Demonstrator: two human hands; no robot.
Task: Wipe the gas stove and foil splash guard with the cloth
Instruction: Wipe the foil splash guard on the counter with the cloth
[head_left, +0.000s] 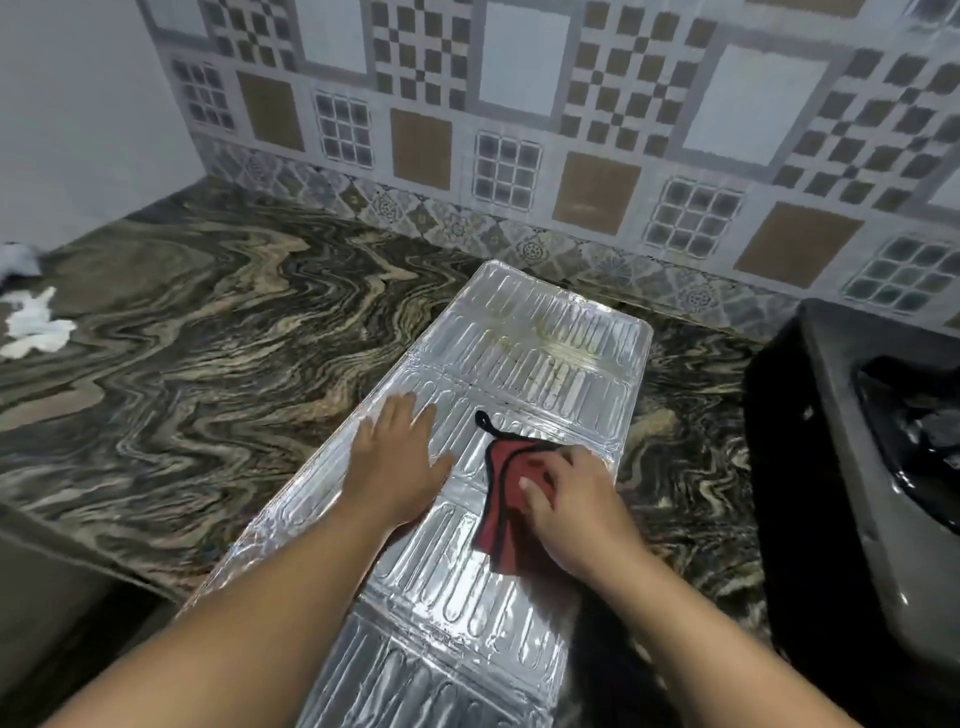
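Note:
The silver foil splash guard lies flat on the marbled counter, stretching from the lower middle toward the tiled wall. A red cloth with black trim and a black hanging loop rests on the guard's middle panel. My right hand presses down on the cloth, fingers curled over it. My left hand lies flat on the foil just left of the cloth, fingers spread. The gas stove, dark grey with a black burner area, stands at the right edge, apart from both hands.
The dark swirled stone counter extends left and behind the guard. White crumpled paper or cloth lies at the far left. A patterned tiled wall rises behind. The counter's front edge drops off at the lower left.

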